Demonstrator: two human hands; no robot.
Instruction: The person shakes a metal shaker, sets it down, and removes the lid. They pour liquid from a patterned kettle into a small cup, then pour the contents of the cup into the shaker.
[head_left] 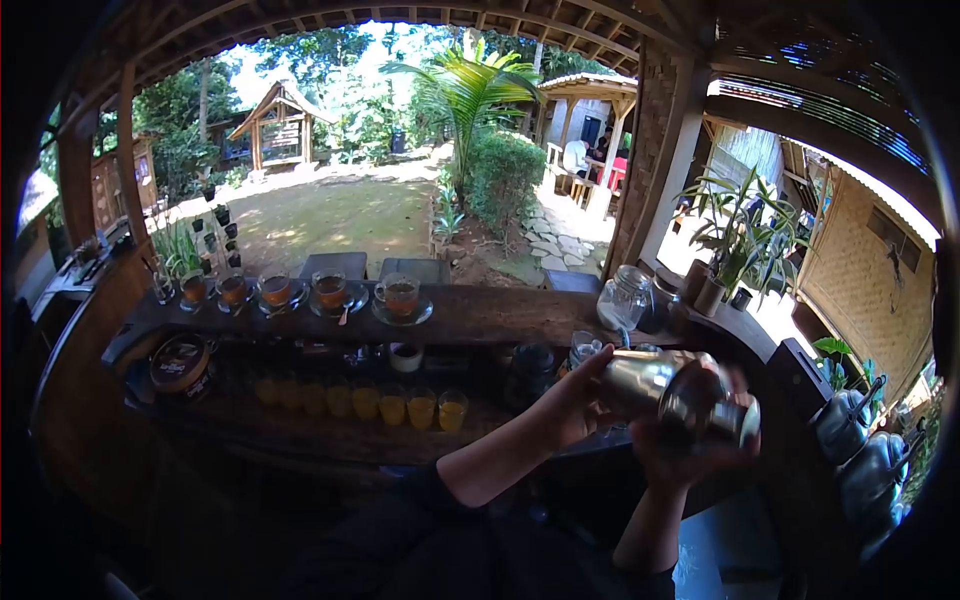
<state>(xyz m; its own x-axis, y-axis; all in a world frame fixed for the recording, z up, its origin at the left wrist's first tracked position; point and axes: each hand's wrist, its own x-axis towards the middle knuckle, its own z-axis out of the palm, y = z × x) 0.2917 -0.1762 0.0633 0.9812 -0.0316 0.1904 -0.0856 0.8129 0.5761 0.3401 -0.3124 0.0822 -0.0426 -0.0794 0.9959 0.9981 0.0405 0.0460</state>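
A shiny metal cocktail shaker (638, 381) lies tilted nearly sideways in front of me, right of the middle of the view. My left hand (582, 398) is closed around its left end. At the other end, my right hand (688, 448) wraps the shaker from below, its fingers blurred by motion. Just behind the shaker stand a small glass jar (584, 346) and, on the counter's upper ledge, a larger glass jar (625, 297) with white contents.
Several glass cups of brown drink, one on a saucer (401, 298), line the wooden ledge (480, 310). Below stand several glasses of orange drink (452, 411) and a round tin (181, 362). Dark kettles (868, 468) sit at right, near a potted plant (738, 235). People sit in a far pavilion.
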